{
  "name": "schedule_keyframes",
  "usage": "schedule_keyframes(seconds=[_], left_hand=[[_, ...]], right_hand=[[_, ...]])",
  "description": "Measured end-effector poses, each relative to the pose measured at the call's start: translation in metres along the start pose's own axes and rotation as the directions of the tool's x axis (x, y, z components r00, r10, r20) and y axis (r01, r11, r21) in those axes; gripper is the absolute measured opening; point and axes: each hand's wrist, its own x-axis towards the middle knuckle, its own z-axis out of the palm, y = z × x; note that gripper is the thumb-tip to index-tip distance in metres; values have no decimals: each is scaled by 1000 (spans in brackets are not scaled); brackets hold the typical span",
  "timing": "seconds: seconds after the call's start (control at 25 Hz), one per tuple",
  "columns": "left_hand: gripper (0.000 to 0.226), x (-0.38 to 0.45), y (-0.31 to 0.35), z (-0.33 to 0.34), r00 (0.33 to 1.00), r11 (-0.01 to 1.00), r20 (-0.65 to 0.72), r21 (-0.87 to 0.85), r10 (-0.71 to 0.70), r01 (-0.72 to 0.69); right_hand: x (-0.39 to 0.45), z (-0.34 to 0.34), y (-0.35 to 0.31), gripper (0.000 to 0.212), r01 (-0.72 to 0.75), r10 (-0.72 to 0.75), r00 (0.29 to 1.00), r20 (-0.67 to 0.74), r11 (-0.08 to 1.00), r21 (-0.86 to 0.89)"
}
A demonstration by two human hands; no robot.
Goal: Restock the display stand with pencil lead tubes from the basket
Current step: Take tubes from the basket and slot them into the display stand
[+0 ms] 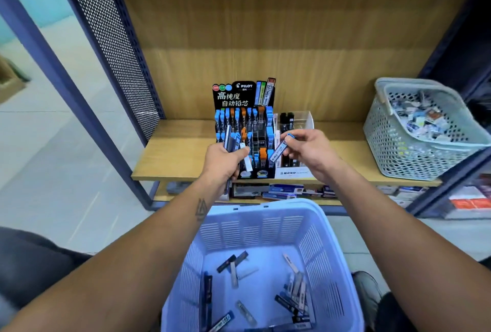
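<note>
The right hand pinches a single blue-capped lead tube between thumb and fingertips, tilted with its lower end aimed down toward the display stand just left of those fingers; held singly like this, it looks ready to be slotted into one of the tiered rows. The left hand is closed around a small bundle of tubes that fans out above its thumb, probably kept as a ready supply so the other hand can draw one at a time. The stand sits directly beyond both sets of fingers, mostly filled with blue and orange caps, though a few darker gaps show near its middle. Well below the wrists, the lilac basket holds more loose tubes scattered on its floor. The stand rests on a pale wooden shelf with a wood-grain back panel; right of the right hand's fingers sit a clear box and, farther off, a grey perforated basket of small packets. A dark mesh panel and blue uprights frame the shelving, over a light tiled floor.
</note>
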Motion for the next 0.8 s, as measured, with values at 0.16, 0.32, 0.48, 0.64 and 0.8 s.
schedule_keyframes(seconds=[0.16, 0.32, 0.48, 0.64, 0.8], left_hand=[[29, 11, -1, 11, 1000, 999, -7, -32, -7, 7], [24, 30, -3, 16, 999, 998, -17, -55, -29, 28], [62, 64, 17, 17, 999, 1000, -34, -28, 7, -8], [35, 83, 57, 20, 994, 995, -45, -9, 102, -103], [37, 92, 62, 17, 991, 993, -66, -23, 113, -115]], right_hand=[[16, 6, 2, 17, 80, -86, 995, -54, 992, -97], [32, 18, 7, 13, 118, -136, 988, -79, 974, -193], [55, 28, -12, 10, 188, -228, 970, -88, 927, -324], [75, 33, -47, 10, 284, -349, 935, -66, 845, -454], [79, 26, -59, 20, 312, -372, 928, -23, 810, -497]])
